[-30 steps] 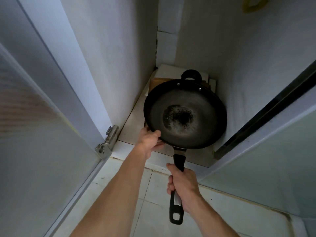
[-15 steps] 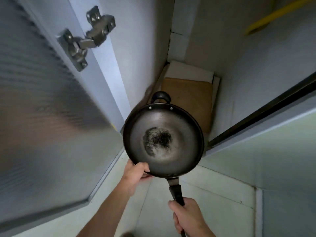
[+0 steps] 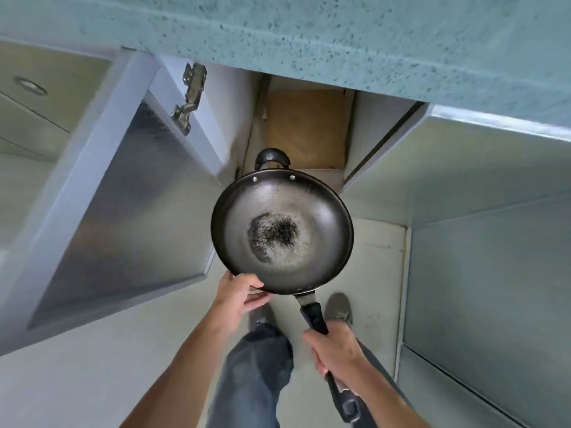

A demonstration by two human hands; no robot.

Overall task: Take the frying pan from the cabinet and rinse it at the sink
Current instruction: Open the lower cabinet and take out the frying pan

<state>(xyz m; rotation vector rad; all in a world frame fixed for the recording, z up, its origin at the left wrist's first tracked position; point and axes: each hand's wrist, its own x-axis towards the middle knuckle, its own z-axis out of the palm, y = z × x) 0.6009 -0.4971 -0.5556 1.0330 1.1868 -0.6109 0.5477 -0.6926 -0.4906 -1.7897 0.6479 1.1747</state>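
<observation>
The dark round frying pan (image 3: 282, 230), with a blackened patch in its middle and a small loop handle on its far side, hangs level in the air in front of the open cabinet (image 3: 304, 131). My right hand (image 3: 335, 350) grips its long black handle. My left hand (image 3: 239, 293) holds the near left rim, thumb on top and fingers underneath. The sink is out of view.
The speckled teal countertop edge (image 3: 340, 38) overhangs the cabinet at the top. The cabinet's left door (image 3: 123, 211) stands swung open, and the right door (image 3: 482, 230) too. A brown board lies on the cabinet floor. My legs and shoes stand on the pale tile floor (image 3: 380, 273).
The pan has come out of the cabinet towards me and upward. The view has risen, and the countertop edge and my legs now show. Both hands keep their hold.
</observation>
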